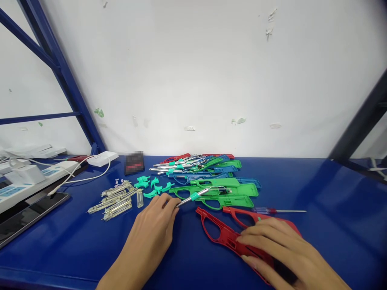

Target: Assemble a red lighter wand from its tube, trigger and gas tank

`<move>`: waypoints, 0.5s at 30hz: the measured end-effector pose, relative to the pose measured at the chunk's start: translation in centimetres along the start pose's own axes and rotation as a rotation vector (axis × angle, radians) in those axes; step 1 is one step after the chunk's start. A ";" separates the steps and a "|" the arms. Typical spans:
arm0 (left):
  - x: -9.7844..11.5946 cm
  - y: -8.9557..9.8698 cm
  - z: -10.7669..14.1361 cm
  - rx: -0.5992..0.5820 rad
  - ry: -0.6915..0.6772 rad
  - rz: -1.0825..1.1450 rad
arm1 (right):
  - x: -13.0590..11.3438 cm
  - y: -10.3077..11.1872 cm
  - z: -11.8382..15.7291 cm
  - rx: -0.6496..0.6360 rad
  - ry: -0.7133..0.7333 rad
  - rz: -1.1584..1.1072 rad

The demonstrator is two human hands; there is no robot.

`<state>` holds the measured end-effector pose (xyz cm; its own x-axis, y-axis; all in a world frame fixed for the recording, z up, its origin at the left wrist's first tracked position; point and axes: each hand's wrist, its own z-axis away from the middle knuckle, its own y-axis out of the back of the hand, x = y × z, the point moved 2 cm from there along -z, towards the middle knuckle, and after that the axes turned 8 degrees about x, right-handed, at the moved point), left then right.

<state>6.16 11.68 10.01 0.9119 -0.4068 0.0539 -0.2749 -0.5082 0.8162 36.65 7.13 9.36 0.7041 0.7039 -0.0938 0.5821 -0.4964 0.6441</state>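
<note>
My left hand (pixel 157 221) pinches the end of a thin silver metal tube (pixel 202 194) with a teal clip around it and a wire at its far end. The tube tilts up to the right above green plastic shell halves (pixel 229 200). My right hand (pixel 281 245) has its fingers and thumb on a red lighter shell half (pixel 220 233), which lies with its hollow side up and partly hidden under them. Just behind, a second red shell half (pixel 242 213) lies partly covered by the same hand. A screwdriver (pixel 272 210) with a clear and red handle lies beyond.
Clear fuel tanks (pixel 117 201) and loose teal triggers (pixel 154 187) lie left of centre. More tubes (pixel 172 166) and coloured shells are heaped toward the wall. At left are a phone (pixel 30 215), a power strip (pixel 45 177) and white cables. A blue frame post (pixel 69 80) rises there.
</note>
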 end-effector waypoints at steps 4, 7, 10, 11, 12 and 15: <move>0.1 0.3 0.2 0.093 -0.012 0.031 | 0.0 0.3 -0.6 0.007 0.056 -0.002; 0.2 0.5 0.3 0.203 -0.021 0.082 | 0.0 0.3 -1.2 0.005 0.076 -0.010; 0.2 0.9 0.4 0.296 -0.032 0.142 | 0.2 0.1 -1.4 0.001 0.080 -0.035; 0.1 1.0 0.4 0.328 -0.040 0.162 | 0.3 0.1 -1.4 0.001 0.081 -0.045; 0.0 1.1 0.5 0.354 -0.052 0.182 | 0.4 0.1 -1.3 0.003 0.085 -0.052; -0.2 1.5 0.7 0.381 -0.096 0.233 | 0.6 0.2 -1.0 0.044 0.082 -0.047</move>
<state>5.38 10.47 10.84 0.7853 -0.6024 0.1429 -0.5780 -0.6306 0.5179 36.72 7.96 10.21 0.6410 0.7653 -0.0592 0.6319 -0.4824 0.6066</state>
